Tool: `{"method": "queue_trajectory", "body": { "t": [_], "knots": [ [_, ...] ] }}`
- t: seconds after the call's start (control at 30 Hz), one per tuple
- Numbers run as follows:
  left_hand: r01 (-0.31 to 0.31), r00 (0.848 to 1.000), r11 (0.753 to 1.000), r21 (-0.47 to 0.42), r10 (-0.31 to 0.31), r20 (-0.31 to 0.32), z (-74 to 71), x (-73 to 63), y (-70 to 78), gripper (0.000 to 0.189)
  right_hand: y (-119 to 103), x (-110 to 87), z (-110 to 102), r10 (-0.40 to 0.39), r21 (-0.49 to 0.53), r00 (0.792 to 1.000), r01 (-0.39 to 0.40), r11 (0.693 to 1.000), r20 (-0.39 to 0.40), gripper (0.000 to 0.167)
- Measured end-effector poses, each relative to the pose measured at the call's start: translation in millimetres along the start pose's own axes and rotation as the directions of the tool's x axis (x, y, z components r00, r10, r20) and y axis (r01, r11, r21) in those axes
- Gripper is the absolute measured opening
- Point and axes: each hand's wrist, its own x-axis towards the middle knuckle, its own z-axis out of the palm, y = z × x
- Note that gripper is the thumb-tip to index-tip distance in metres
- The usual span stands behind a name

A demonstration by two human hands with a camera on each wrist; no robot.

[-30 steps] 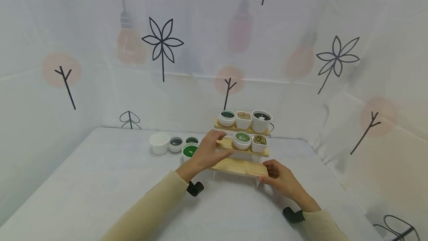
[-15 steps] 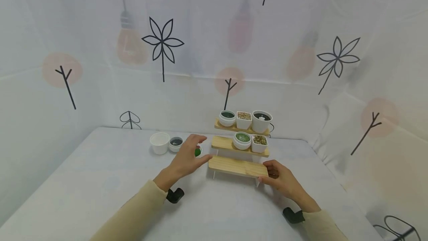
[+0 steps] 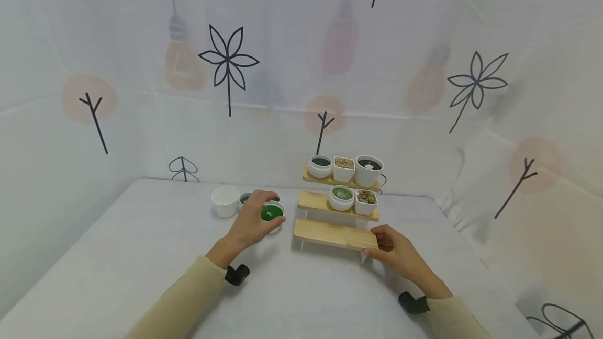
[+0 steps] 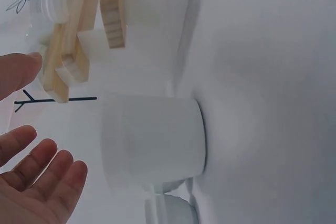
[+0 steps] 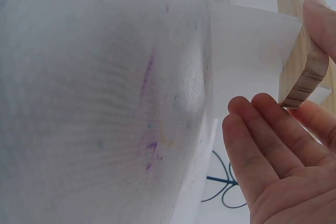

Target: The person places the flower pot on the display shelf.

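A three-step stand has wooden boards on white legs; its lowest board [image 3: 332, 233] bears nothing. My right hand [image 3: 401, 256] holds this board by its right end, thumb [image 5: 321, 24] on one side and index finger on the other, while the remaining fingers lie extended. To the left of the stand, my left hand [image 3: 248, 219] hovers with thumb and fingers spread around a white cup with a green top [image 3: 272, 212]. In the left wrist view a gap shows between those fingers [image 4: 39, 166] and the white cup [image 4: 155, 140].
On the middle board stand a round pot [image 3: 341, 199] and a square pot [image 3: 366, 202]. Several pots line the top board [image 3: 308, 176]. A white cup [image 3: 225, 202] and small dark-topped bowls, partly hidden by the left hand, stand at the table's back. A patterned cloth hangs behind.
My left hand has drawn away from the middle board, moving left to the green-topped cup. My right hand has stayed on the lowest board.
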Motion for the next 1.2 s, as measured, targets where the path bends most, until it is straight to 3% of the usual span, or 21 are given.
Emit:
{"method": "queue_trajectory", "body": {
  "t": [0.6, 1.2],
  "knots": [
    [0.115, 0.993, 0.991, 0.075, -0.116, 0.021, -0.9, -4.6, -20.9, 0.062, -4.1, -0.6, -0.4, 0.022, -0.007, 1.0, -0.022, 1.0, 0.004, 0.064],
    [0.267, 0.958, 0.956, 0.12, -0.277, 0.075, 1.3, -6.1, -28.3, 0.07, -3.1, -1.8, 0.1, 0.022, 0.006, 1.0, -0.022, 1.0, 0.004, 0.062]
  ]
}}
